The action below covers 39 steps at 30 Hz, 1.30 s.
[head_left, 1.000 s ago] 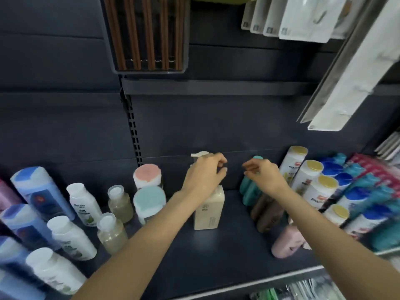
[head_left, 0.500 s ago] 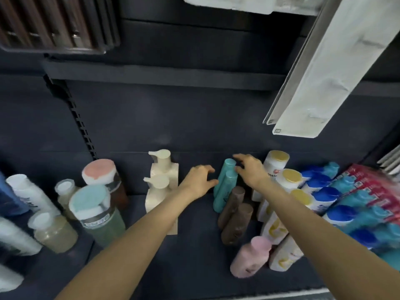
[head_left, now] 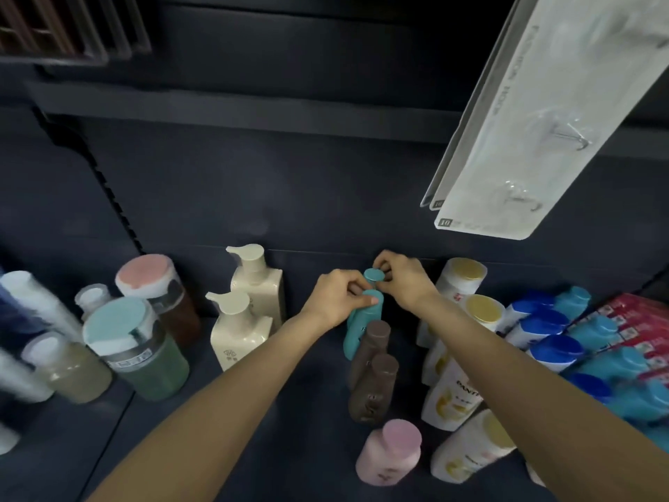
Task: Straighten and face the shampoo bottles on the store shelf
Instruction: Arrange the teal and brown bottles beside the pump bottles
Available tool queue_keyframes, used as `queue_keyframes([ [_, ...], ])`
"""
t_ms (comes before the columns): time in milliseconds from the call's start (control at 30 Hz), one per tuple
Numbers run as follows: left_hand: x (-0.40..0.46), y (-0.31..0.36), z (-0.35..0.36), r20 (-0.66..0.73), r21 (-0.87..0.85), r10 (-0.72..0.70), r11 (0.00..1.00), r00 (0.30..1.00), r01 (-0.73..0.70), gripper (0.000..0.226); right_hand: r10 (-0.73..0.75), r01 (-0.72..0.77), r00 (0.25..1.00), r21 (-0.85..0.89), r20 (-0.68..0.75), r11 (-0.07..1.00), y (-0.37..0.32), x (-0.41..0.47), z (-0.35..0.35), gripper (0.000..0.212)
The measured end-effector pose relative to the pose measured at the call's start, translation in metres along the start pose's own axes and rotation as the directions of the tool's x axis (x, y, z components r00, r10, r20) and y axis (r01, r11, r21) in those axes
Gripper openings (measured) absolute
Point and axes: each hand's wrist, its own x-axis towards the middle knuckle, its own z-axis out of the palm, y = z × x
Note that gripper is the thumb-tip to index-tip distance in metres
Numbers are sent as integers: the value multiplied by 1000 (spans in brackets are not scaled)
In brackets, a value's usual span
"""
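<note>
Teal plastic bottles, two in number, stand one behind the other near the back wall of the dark shelf (head_left: 289, 447). The left hand (head_left: 335, 298) grips the front teal bottle (head_left: 362, 320) at its cap, fingers (head_left: 362, 301) closed around it. The right hand (head_left: 402, 280) pinches the cap of the rear teal bottle (head_left: 373, 275), fingers closed on its rim; that bottle's body is hidden behind the front one and the hands.

Directly in front of the teal pair, in the same row, stand two brown bottles (head_left: 374, 389), touching each other, followed by a pink bottle (head_left: 391, 452) nearest the shelf edge.

To the left, well apart from the teal pair, two cream pump bottles (head_left: 246, 320) stand one behind the other (pump spouts pointing left). Further left stand two jars, one with a teal lid (head_left: 119, 320) and one with a pink lid (head_left: 146, 273).

To the right, a row of white bottles with yellow caps (head_left: 467, 280) runs front to back, just beside the brown bottles. Beyond it are rows of blue-capped bottles (head_left: 546, 322).

A white packaged item (head_left: 535, 114) hangs above right.
</note>
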Motion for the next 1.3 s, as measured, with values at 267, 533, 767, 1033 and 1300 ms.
queue_keyframes([
  [267,0,1,2,-5,-5,-77,997,997,77,20,27,-15,997,151,-78,988,5,-10,-11,30],
  [533,-8,12,2,-28,18,-106,994,994,107,28,-162,205,951,143,-265,968,-13,-37,-42,25],
  [767,-23,22,-35,-223,57,-82,994,971,96,65,-253,377,878,261,-406,889,-50,-63,-49,22],
  [1033,-51,20,-86,-72,186,188,967,980,-172,55,-118,341,916,594,-382,729,-95,-88,-19,26],
  [1300,-84,24,-96,-105,88,245,968,964,-236,38,-122,297,881,334,-458,895,-132,-104,-26,31],
])
